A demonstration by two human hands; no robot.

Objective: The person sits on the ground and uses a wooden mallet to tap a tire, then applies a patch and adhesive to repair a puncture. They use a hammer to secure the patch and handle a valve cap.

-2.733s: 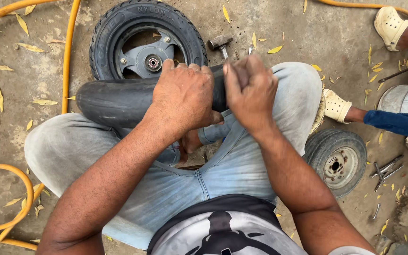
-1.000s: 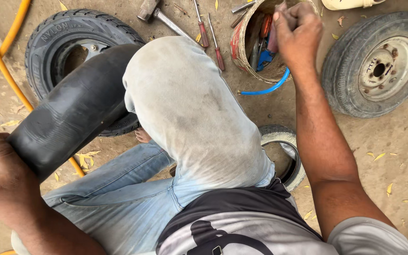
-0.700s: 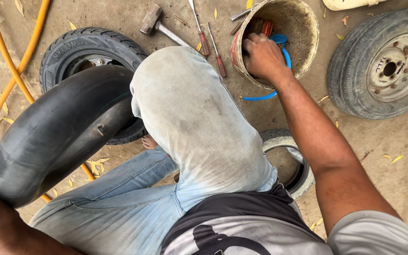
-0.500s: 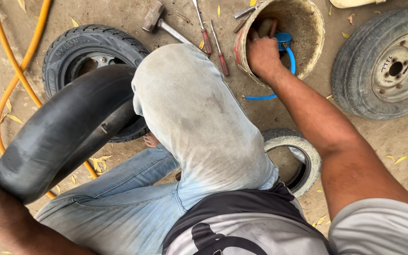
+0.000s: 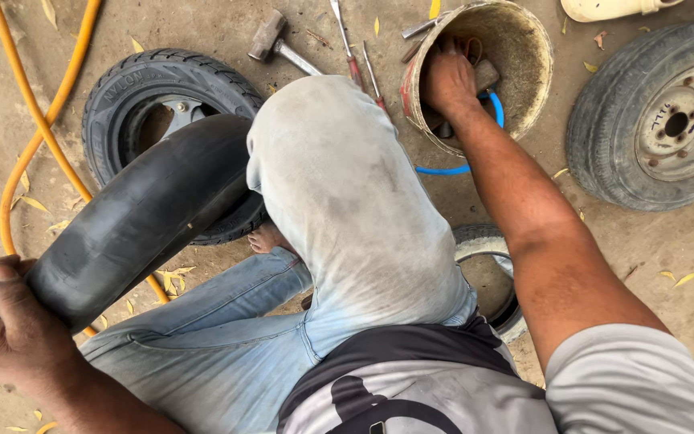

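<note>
Down low, left hand (image 5: pixel 10 329): gripped black inner tube (image 5: pixel 142 217), slanted across lap above tyre (image 5: pixel 122 84).
Right hand (image 5: pixel 447 80): reached inside bucket (image 5: pixel 524 48); grasp hidden, could not tell.

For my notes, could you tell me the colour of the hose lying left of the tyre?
Orange-yellow hose, head view.

The left hand (image 5: pixel 10 321), at eight o'clock, grips the end of a fat black rubber inner tube (image 5: pixel 150 213). The right hand (image 5: pixel 447 80) reaches into a worn round bucket (image 5: pixel 524 56) at one o'clock — fingers hidden inside. A steel hammer (image 5: pixel 279 44) lies at twelve.
</note>
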